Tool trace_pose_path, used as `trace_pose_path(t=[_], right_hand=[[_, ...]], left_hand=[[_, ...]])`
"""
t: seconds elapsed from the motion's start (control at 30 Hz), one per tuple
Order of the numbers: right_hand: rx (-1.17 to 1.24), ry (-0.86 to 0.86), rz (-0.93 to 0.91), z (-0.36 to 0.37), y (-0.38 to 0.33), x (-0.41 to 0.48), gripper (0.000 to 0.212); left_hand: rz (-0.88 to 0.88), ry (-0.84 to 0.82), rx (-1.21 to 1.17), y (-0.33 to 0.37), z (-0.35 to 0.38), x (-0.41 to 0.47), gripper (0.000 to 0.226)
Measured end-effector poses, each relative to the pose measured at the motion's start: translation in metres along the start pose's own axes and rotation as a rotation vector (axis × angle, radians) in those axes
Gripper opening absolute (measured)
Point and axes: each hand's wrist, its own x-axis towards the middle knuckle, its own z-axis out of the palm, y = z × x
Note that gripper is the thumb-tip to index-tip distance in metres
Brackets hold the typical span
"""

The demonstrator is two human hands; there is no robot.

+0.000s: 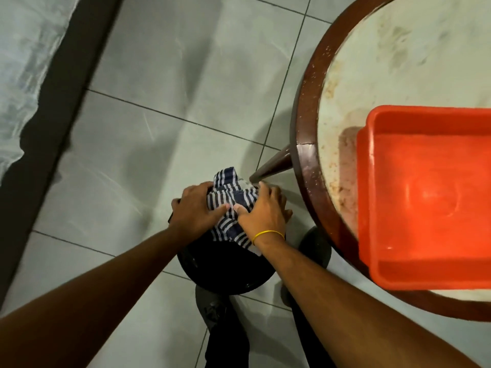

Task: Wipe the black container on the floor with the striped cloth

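A round black container [223, 269] stands on the tiled floor just in front of my legs. A navy-and-white striped cloth [232, 205] lies bunched over its far side. My left hand [198, 211] presses on the cloth's left part, fingers spread over it and the container's rim. My right hand [261, 212], with a yellow band on the wrist, presses on the cloth's right part. The thumbs nearly touch in the middle. Most of the container's far rim is hidden under cloth and hands.
A round table with a dark wooden rim [305, 144] fills the right side, one leg [271, 166] slanting down beside the cloth. An orange plastic basin [425, 197] sits on it. A dark strip [66, 88] runs along the floor at left. My feet stand below the container.
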Motion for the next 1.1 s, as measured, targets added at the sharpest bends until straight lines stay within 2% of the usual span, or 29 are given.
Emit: trace_pose_path(t=[0.07,0.13,0.23,0.4,0.5,0.6,0.63,0.67,0.7,0.83,0.9,0.97,1.1], right_hand=[[0.035,-0.058,0.028,-0.005,0.000,0.002,0.067],[0.101,-0.066,0.038,-0.010,-0.004,-0.001,0.050],[0.160,-0.048,0.001,-0.020,-0.010,-0.013,0.040],[0.343,-0.020,0.000,-0.066,-0.027,-0.060,0.034],[0.428,0.060,-0.065,-0.112,-0.034,-0.110,0.035],[0.551,0.187,-0.101,-0.185,-0.037,-0.156,0.050],[0.558,0.213,-0.117,-0.204,-0.032,-0.173,0.050],[0.592,0.249,-0.109,-0.249,-0.023,-0.193,0.048],[0.595,0.280,-0.086,-0.275,-0.009,-0.206,0.046],[0.545,0.294,0.008,-0.301,0.039,-0.197,0.040],[0.547,0.325,0.066,-0.318,0.067,-0.193,0.041],[0.556,0.294,0.121,-0.322,0.089,-0.181,0.052],[0.599,0.284,0.190,-0.325,0.114,-0.164,0.080]], left_hand=[[-0.017,0.013,-0.017,0.007,0.000,0.003,0.061],[-0.003,0.044,-0.112,0.013,-0.004,0.003,0.042],[0.057,0.062,-0.215,0.024,-0.006,-0.003,0.027],[0.041,0.130,-0.273,0.068,-0.045,-0.020,0.038],[0.084,0.155,-0.356,0.118,-0.085,-0.049,0.031],[0.152,0.114,-0.429,0.185,-0.128,-0.075,0.031],[0.170,0.097,-0.434,0.201,-0.136,-0.091,0.032],[0.229,0.075,-0.437,0.246,-0.157,-0.104,0.032],[0.257,0.051,-0.409,0.277,-0.167,-0.114,0.033],[0.329,-0.006,-0.319,0.326,-0.144,-0.105,0.039],[0.429,-0.086,-0.187,0.364,-0.133,-0.102,0.043],[0.521,-0.207,-0.061,0.385,-0.122,-0.096,0.049],[0.547,-0.218,0.171,0.404,-0.111,-0.093,0.056]])
